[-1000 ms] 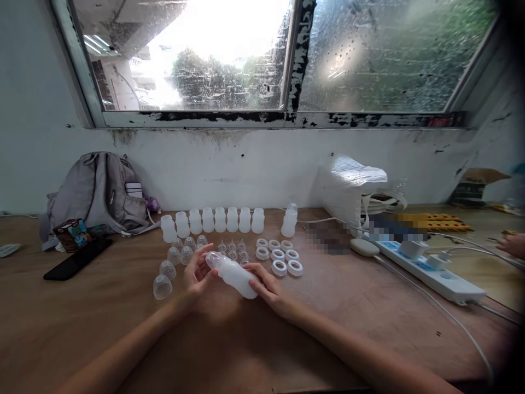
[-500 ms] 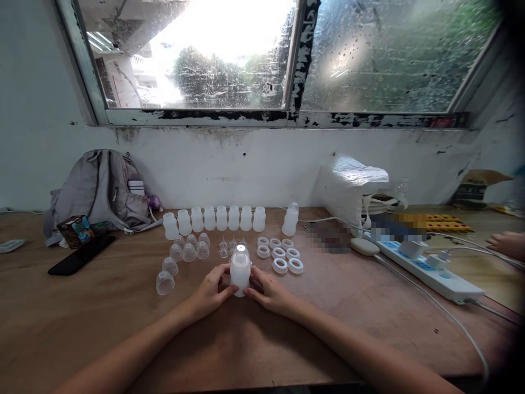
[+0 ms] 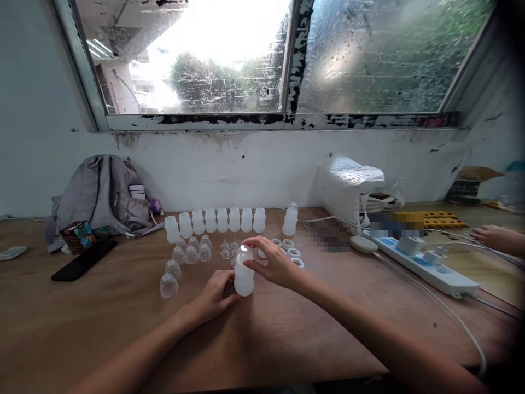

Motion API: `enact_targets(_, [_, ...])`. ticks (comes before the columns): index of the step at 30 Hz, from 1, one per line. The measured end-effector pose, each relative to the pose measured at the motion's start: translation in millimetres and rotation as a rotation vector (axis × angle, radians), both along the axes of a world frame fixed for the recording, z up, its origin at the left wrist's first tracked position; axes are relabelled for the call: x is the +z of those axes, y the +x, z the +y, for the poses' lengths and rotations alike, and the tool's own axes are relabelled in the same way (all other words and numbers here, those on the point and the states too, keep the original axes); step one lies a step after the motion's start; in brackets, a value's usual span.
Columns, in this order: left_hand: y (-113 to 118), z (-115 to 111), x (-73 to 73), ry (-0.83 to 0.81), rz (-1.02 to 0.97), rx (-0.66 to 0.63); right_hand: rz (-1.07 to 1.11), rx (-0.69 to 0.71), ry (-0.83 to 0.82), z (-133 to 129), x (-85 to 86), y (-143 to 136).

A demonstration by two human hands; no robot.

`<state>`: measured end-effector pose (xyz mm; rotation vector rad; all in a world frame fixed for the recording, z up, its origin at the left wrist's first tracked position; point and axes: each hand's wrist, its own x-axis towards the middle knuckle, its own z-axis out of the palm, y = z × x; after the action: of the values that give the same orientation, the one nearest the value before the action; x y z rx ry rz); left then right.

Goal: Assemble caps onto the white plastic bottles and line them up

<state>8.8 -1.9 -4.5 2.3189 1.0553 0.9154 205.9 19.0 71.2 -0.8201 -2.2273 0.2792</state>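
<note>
Below a streaked window [image 3: 229,71], a wooden table [image 3: 287,328] carries a capped white bottle [image 3: 245,276], upright near the middle of its front edge. The left hand [image 3: 213,295] curls around the bottle's lower side; the right hand [image 3: 273,262] spans its clear top between thumb and fingers.

Hands [image 3: 215,293] on upright capped bottle [image 3: 244,279]; row of white bottles [image 3: 222,220] behind; clear caps [image 3: 191,254] left, white rings [image 3: 293,252] right.
</note>
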Motion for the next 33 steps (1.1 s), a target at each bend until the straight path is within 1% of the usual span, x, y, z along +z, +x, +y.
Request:
enact_targets(3, [-0.4, 0.5, -2.0, 0.01, -0.022, 0.014, -0.095, -0.047, -0.028, 14.5, 22.3, 0.1])
enact_targets(5, [-0.8, 0.9, -3.3, 0.017, -0.031, 0.036, -0.087, -0.117, -0.028, 30.3, 37.5, 7.2])
enact_targets(8, [-1.7, 1.3, -5.5, 0.038, -0.01, 0.036, -0.077, -0.29, 0.004, 59.9, 58.7, 26.6])
enact_targets(10, [-2.1, 1.0, -6.3, 0.06, 0.014, 0.017, -0.11, -0.426, 0.022, 80.3, 67.2, 40.9])
enact_targets(11, [-2.2, 0.6, -6.4, 0.069, 0.026, 0.01, -0.148, -0.471, 0.03, 90.2, 68.9, 47.4])
enact_targets(13, [-2.4, -0.6, -5.5, 0.08, 0.05, 0.005, -0.244, -0.561, 0.054, 108.9, 66.7, 58.1])
enact_targets(15, [-2.4, -2.1, -3.6, 0.085, 0.074, 0.012, -0.354, -0.654, 0.07, 125.9, 58.9, 65.9])
enact_targets(18, [-2.3, -3.8, -0.9, 0.098, 0.106, 0.023, -0.413, -0.712, 0.064, 147.6, 43.1, 73.9])
enact_targets(21, [-2.2, -4.3, 0.1, 0.111, 0.131, 0.026, -0.443, -0.749, 0.055, 163.5, 28.8, 79.8])
enact_targets(26, [-2.8, -4.5, 0.1, 0.128, 0.175, 0.038, -0.487, -0.806, 0.042, 178.2, 14.4, 87.6])
enact_targets(33, [-2.1, -5.5, 1.1, 0.154, 0.219, 0.049, -0.54, -0.844, 0.004, 188.7, 10.1, 93.0])
